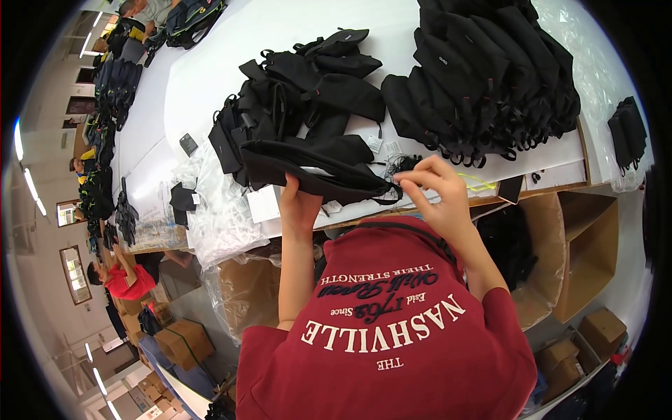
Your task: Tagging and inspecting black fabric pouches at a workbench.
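2 bare hands are working at a black pouch (276, 159) over the near edge of the white table (280, 21)!
The left hand (299, 206) is clasping the pouch's lower side, thumb pressing up against the fabric, and the long opening is gaping to show a pale patch inside; the right hand (442, 192) is hovering at the pouch's right end, thumb and forefinger bending toward each other beside a tangle of black cords (404, 164), though I cannot tell whether they are pinching anything. Just beyond, a loose heap of black pouches (308, 80) is sprawling, a taller stack of black bags (483, 77) is standing to the right, and clear plastic sheeting (224, 217) is crumpling at the left beside 1 white card (264, 204).
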`<state>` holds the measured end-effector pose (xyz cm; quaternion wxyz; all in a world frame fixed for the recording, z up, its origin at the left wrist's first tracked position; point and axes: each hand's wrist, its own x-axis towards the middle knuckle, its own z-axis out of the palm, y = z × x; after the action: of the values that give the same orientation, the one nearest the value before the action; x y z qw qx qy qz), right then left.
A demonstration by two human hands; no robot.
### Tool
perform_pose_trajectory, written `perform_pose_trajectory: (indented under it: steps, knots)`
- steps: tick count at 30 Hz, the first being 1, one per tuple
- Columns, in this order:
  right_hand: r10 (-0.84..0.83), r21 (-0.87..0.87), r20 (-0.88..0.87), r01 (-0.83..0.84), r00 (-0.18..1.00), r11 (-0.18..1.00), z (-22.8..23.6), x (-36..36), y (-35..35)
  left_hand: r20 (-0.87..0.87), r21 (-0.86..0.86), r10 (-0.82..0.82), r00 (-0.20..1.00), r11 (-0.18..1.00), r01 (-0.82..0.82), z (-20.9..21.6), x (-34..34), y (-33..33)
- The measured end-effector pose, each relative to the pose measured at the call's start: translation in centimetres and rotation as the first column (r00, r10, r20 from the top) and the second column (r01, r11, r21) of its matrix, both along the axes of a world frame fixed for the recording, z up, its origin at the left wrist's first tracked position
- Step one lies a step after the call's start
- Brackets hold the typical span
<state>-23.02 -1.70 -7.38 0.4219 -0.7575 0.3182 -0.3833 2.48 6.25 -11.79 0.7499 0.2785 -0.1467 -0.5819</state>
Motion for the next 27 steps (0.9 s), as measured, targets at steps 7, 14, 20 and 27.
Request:
perform_pose_trajectory:
  steps: [7, 14, 20, 27]
  knots:
    - [-0.042, -0.395, -0.022, 0.030, 0.999, 0.918, 3.0, 3.1, 0.1, 0.188, 0.034, -0.081, 0.979, 0.997, 0.076, 1.3, -2.2, -0.7]
    - [0.003, -0.423, -0.069, -0.032, 0.998, 0.905, 2.9, 3.7, 0.5, 0.248, 0.047, -0.072, 0.966, 0.997, 0.062, 2.8, -4.0, -0.8]
    - [0.025, 0.041, 0.174, -0.033, 0.984, 0.999, 3.7, 3.0, -1.2, 0.307, 0.058, 0.033, 0.951, 0.997, -0.053, 5.1, -4.9, -1.6]
    - [-0.041, 0.084, 0.295, 0.017, 0.955, 0.996, 5.3, 4.9, -3.8, 0.401, 0.268, -0.171, 0.900, 0.961, 0.064, 7.1, -5.3, -1.7]
